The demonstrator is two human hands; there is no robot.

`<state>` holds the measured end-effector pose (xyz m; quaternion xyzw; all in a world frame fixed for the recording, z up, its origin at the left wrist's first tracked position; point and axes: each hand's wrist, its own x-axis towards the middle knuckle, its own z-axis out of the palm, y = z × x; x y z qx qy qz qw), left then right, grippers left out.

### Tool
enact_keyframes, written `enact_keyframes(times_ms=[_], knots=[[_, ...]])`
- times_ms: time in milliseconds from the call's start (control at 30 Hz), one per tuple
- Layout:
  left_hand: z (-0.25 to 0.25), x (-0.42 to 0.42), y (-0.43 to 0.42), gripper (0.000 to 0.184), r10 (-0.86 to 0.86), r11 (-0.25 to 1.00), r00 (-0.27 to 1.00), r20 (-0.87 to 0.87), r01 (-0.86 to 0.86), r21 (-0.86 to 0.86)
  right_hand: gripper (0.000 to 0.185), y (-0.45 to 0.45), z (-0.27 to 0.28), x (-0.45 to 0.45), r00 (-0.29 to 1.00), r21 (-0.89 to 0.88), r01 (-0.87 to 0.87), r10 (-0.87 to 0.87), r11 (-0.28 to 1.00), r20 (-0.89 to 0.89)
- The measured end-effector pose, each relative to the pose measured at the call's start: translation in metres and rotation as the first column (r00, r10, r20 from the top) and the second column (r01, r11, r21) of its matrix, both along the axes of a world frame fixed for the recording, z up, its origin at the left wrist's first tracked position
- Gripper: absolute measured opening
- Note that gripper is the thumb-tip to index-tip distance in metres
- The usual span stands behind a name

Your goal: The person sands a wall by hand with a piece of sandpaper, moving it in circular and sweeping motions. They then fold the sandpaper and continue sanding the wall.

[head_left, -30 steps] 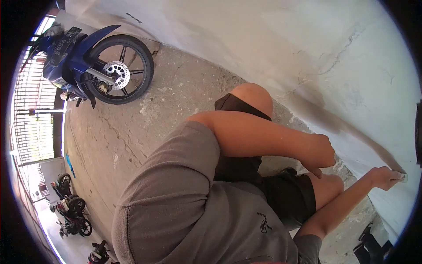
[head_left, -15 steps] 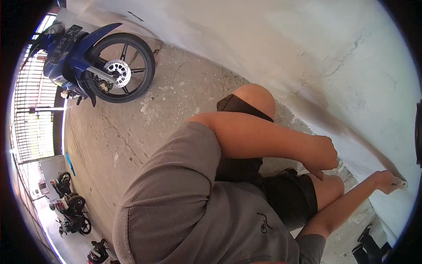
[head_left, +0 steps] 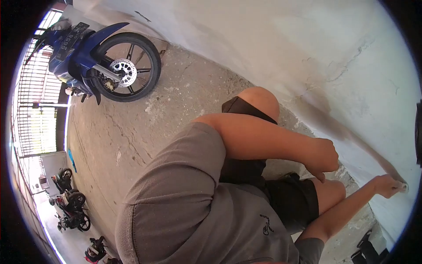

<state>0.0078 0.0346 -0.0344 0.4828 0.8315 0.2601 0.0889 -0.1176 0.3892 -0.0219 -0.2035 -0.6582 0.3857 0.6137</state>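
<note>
My right hand (head_left: 387, 186) is closed around a small whitish thing (head_left: 403, 187), too small to name, and presses it to the low part of the white wall (head_left: 360, 97). My left hand (head_left: 324, 156) is curled, with one finger pointing down near my bare knee (head_left: 332, 190). Its palm faces away, so whatever it might hold is hidden. The left forearm crosses in front of my other knee (head_left: 259, 99). A darker, smeared band (head_left: 347, 132) runs along the foot of the wall towards my right hand.
A blue motorcycle (head_left: 81, 57) stands at the upper left, its front wheel near the wall. Several more motorcycles (head_left: 72, 204) are parked by the barred gate (head_left: 37, 88). A black object (head_left: 369, 248) lies on the cracked concrete floor (head_left: 118, 136) at the lower right.
The whole view has shifted slightly, with the motorcycle further right. My right hand sits slightly lower in the view, still against the wall. The left hand has hardly moved.
</note>
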Motion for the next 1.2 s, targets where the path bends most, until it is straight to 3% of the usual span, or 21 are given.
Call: enact_keyframes(times_ms=[133, 233, 300, 400, 533, 600, 667, 733, 867, 967, 1067, 1133, 1200], knots=[[0.004, 0.002, 0.0, 0.044, 0.008, 1.0, 1.0, 0.005, -0.008, 0.007, 0.053, 0.031, 0.004, -0.008, 0.996, -0.019, 0.045, -0.046, 0.999, -0.081], [0.004, 0.002, 0.0, 0.044, 0.01, 1.0, 0.999, 0.031, -0.01, -0.016, 0.045, 0.015, -0.009, 0.001, 0.992, 0.094, 0.082, -0.09, 0.992, 0.084], [0.0, -0.001, 0.001, 0.046, 0.0, 1.0, 1.0, 0.015, 0.001, -0.03, 0.046, -0.031, 0.014, 0.01, 0.994, 0.035, -0.022, 0.026, 0.999, -0.106], [0.003, -0.001, 0.003, 0.047, -0.006, 0.999, 1.0, 0.019, 0.007, -0.035, 0.045, 0.022, 0.013, -0.017, 0.981, -0.114, -0.053, 0.03, 0.992, -0.194], [0.004, 0.0, 0.001, 0.046, 0.012, 0.999, 1.0, 0.013, -0.011, -0.035, 0.045, 0.032, 0.003, -0.017, 0.99, -0.21, -0.029, -0.001, 0.977, -0.139], [0.004, -0.004, -0.002, 0.046, 0.015, 0.999, 1.0, 0.015, -0.014, -0.05, 0.046, 0.001, -0.013, -0.004, 0.997, 0.102, 0.0, 0.008, 0.995, -0.074], [0.004, -0.006, -0.002, 0.047, 0.02, 0.998, 1.0, 0.021, -0.019, -0.063, 0.048, 0.027, -0.016, -0.005, 0.999, 0.063, -0.002, 0.004, 0.998, -0.036], [0.004, -0.005, -0.001, 0.047, 0.024, 0.998, 0.999, 0.022, -0.022, -0.06, 0.049, 0.043, -0.01, -0.012, 0.995, -0.211, 0.049, -0.066, 0.976, -0.074], [0.002, -0.001, 0.003, 0.047, 0.005, 1.0, 1.0, 0.02, -0.004, -0.029, 0.048, 0.028, -0.007, -0.006, 0.994, -0.216, -0.039, 0.014, 0.976, -0.113], [0.003, -0.003, 0.002, 0.047, 0.013, 0.999, 1.0, 0.014, -0.012, -0.049, 0.046, 0.022, -0.003, -0.004, 0.996, -0.076, 0.005, -0.012, 0.997, -0.093], [0.004, -0.002, 0.002, 0.046, 0.019, 0.999, 0.999, 0.026, -0.018, -0.044, 0.041, 0.054, -0.011, -0.019, 0.993, -0.211, 0.012, -0.036, 0.977, -0.113], [0.005, -0.001, 0.001, 0.046, -0.004, 0.999, 1.0, 0.016, 0.005, -0.033, 0.039, 0.029, -0.006, -0.011, 0.981, -0.273, -0.076, 0.023, 0.959, -0.193], [0.002, 0.0, 0.001, 0.046, -0.001, 0.999, 1.0, 0.022, 0.002, -0.033, 0.04, -0.017, 0.003, 0.008, 0.99, -0.268, -0.072, 0.036, 0.961, -0.137]])
